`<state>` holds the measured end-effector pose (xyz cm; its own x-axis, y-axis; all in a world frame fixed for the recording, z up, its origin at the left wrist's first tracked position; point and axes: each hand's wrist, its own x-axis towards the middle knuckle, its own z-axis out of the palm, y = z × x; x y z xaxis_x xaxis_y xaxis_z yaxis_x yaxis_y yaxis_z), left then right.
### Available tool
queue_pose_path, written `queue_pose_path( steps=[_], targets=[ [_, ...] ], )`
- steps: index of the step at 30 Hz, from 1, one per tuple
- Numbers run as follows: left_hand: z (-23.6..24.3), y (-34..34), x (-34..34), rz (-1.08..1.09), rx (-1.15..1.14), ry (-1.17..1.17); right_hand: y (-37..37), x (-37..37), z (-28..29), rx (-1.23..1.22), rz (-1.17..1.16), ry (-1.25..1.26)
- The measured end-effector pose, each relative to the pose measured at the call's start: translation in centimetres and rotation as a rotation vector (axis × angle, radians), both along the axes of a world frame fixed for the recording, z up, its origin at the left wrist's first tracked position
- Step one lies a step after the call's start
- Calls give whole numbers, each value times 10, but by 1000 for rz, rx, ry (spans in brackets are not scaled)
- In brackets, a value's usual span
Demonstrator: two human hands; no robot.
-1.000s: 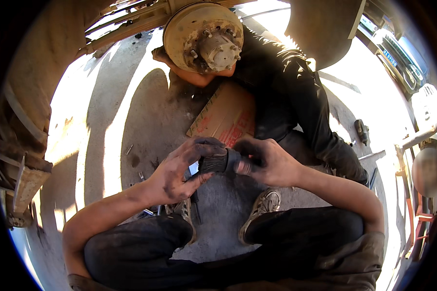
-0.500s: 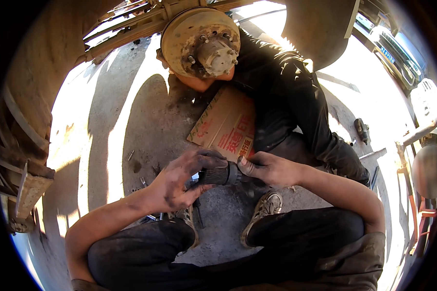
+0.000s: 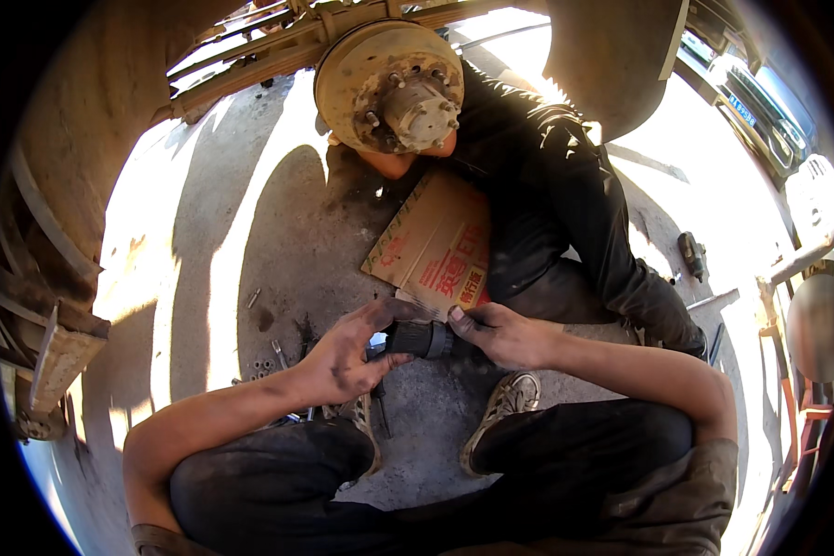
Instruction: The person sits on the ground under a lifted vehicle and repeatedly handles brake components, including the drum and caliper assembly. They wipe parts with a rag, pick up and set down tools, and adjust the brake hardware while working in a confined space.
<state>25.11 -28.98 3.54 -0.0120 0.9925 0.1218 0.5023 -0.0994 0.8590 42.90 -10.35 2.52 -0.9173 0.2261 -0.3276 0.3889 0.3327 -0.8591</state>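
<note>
Between my knees, a short black cylinder [image 3: 419,339] with a ridged collar is held level above the ground. My left hand [image 3: 347,352], smudged dark, is closed around its left end. A small bright bluish-white patch [image 3: 375,346] shows beside that hand; what it belongs to I cannot make out. At the cylinder's right end my right hand [image 3: 505,335] is closed, with the thumb on top at the ridged collar. The undersides of the right fingers are hidden.
Ahead, a person in dark clothes [image 3: 565,185] crouches behind a rusty wheel hub [image 3: 389,88]. Flattened cardboard [image 3: 435,241] lies in front of them. Small metal parts and tools [image 3: 278,352] lie left of my feet. A black power tool [image 3: 691,257] rests on the ground at right.
The cylinder has turned slightly in my hands, and its ridged collar shows more at the right end. My right thumb has shifted a little left. The whole view has moved slightly.
</note>
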Motion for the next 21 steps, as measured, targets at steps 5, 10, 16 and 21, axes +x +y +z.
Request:
queue_pose_path(
  steps=[5,10,16,21],
  targets=[
    [0,4,6,54,-131,-185,-6,8,-7,130,-8,205],
    [-20,-1,4,4,-90,-73,-5,2,-2,112,85,-95],
    [-18,2,9,-25,-67,-92,-12,8,-20,24,-25,-12],
    [-21,0,3,-9,-157,-148,-6,7,-17,30,50,-41]
  ],
)
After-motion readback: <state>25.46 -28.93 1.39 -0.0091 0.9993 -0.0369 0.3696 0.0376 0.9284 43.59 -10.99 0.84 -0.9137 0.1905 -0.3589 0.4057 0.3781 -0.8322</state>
